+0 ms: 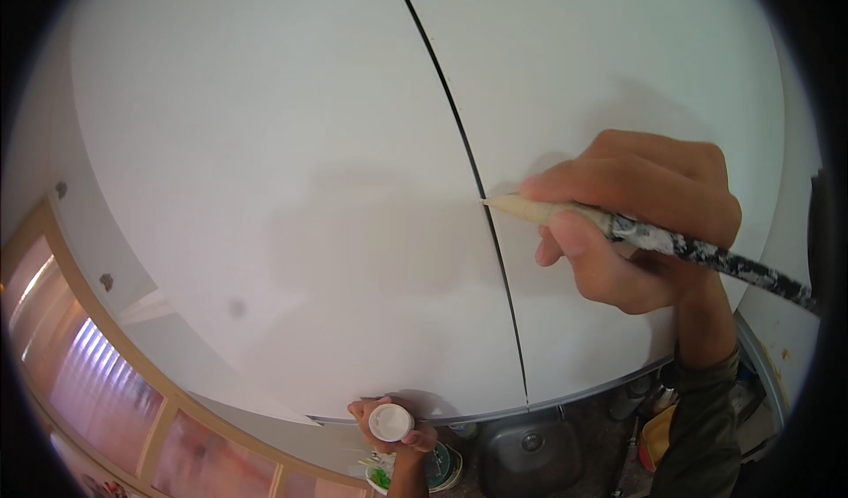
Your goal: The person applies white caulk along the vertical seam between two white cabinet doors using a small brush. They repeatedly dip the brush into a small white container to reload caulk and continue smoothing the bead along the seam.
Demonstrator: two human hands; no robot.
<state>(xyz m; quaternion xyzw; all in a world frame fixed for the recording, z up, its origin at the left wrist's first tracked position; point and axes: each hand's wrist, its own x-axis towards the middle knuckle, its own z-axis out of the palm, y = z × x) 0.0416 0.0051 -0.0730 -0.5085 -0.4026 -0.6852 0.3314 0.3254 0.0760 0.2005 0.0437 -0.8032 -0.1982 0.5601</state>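
Note:
My right hand [649, 207] is closed round a paintbrush [746, 268], thumb and fingers pinching it near the pale, pointed bristles. White blotches cover its black handle. The bristle tip meets the edge of the dark gap [456, 114] between two smooth white panels, the left panel [256, 109] and the right panel [601, 48]. Low in the view, my left hand [365, 417] grips a small round white cup [391, 422], whose inside looks white. Some of the left fingers are hidden by the cup.
Below the panels' lower edge lies a dark sink [503, 467] with a drain. A yellow and red container [655, 438] stands right of it. Dishes and a green item [380, 478] are near my left wrist. A wood-framed window [97, 365] runs along the left.

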